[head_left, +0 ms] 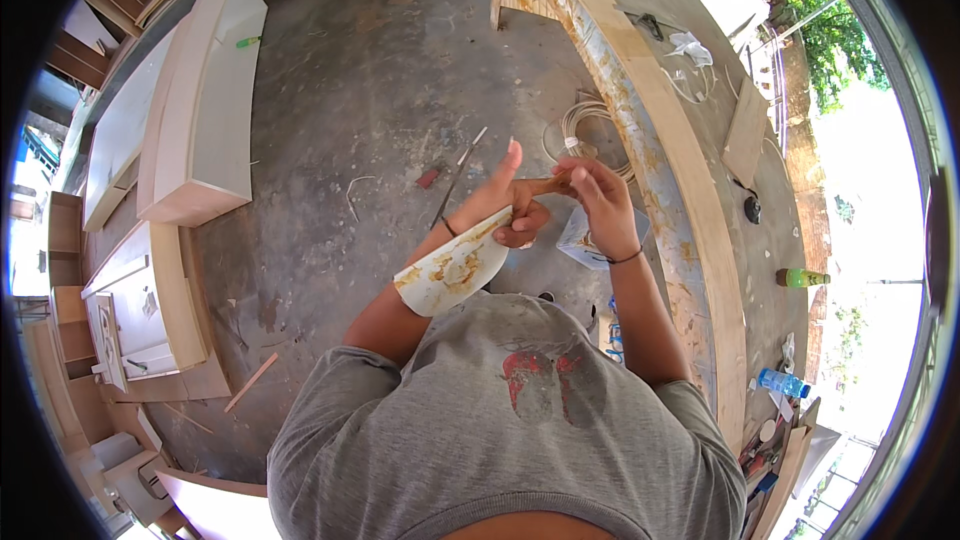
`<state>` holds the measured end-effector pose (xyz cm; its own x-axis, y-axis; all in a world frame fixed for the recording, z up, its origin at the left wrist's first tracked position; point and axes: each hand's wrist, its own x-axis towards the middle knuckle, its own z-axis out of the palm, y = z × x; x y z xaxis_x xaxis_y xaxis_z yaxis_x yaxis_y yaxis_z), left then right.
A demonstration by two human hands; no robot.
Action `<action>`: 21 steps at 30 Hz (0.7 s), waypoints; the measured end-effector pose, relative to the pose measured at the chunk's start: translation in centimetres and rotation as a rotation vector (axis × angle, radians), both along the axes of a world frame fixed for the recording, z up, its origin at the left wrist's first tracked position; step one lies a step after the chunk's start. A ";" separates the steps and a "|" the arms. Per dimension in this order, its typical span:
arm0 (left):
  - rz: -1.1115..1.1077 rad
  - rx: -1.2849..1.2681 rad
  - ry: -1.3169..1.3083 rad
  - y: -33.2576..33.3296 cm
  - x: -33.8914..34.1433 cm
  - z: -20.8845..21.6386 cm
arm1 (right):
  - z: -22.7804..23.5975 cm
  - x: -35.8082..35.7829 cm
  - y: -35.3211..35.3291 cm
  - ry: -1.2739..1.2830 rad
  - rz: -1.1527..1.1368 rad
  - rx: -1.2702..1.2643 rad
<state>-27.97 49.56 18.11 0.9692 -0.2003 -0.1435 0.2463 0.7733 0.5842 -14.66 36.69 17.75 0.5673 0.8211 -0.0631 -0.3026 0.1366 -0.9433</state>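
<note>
My left hand [510, 205] has its thumb raised, its forefinger stretched toward the right, and its other fingers curled over the end of a white curved scraper-like sheet [455, 265]. The sheet is smeared yellow-brown and lies along my left forearm. Fingers bent, my right hand [605, 202] closes at the tip of the left forefinger, which looks brown-stained. Whether anything else sits between those fingertips is hidden. Below my right hand stands a translucent whitish container [580, 245], partly covered by that hand.
At my right runs a long wooden bench [690, 190] with a brown-smeared grey strip. A cable coil [585, 125] lies on the floor beside it. White cabinets [215, 110] stand left. A green bottle [800, 278] and a blue-tinted bottle [783, 382] are beyond the bench.
</note>
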 end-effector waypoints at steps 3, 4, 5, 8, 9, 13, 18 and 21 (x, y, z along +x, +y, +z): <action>0.006 0.009 0.036 0.1 -0.1 -0.4 | 1.0 -0.3 -1.0 -0.601 0.074 -0.101; 0.004 0.060 0.054 0.0 -0.2 -0.4 | 1.9 -0.5 -0.8 -0.903 0.105 -0.134; -0.003 0.058 0.054 0.0 -0.3 -0.4 | 2.3 -0.5 -0.8 -1.204 0.138 -0.168; -0.067 0.171 0.113 -0.1 -0.2 -0.3 | 2.1 0.5 -1.0 -1.308 0.146 -0.125; -0.081 0.352 0.126 -0.1 -0.2 -0.1 | 2.2 0.3 -1.2 -1.306 0.144 -0.125; 0.003 1.100 0.111 -1.5 0.0 -1.3 | 2.3 -0.4 -1.6 -1.528 0.063 -0.223; 0.214 1.030 0.073 -3.0 0.2 -1.2 | 1.3 -1.4 -1.3 -1.469 -0.182 -0.240; 0.228 0.912 0.148 -2.9 0.3 -1.9 | 0.8 -1.9 -1.5 -1.427 -0.285 -0.225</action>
<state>-27.66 46.65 16.25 0.9306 0.2414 -0.2750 0.2651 0.0732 0.9614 -16.51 35.19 18.54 0.3947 0.7224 0.5677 0.8929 -0.1559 -0.4225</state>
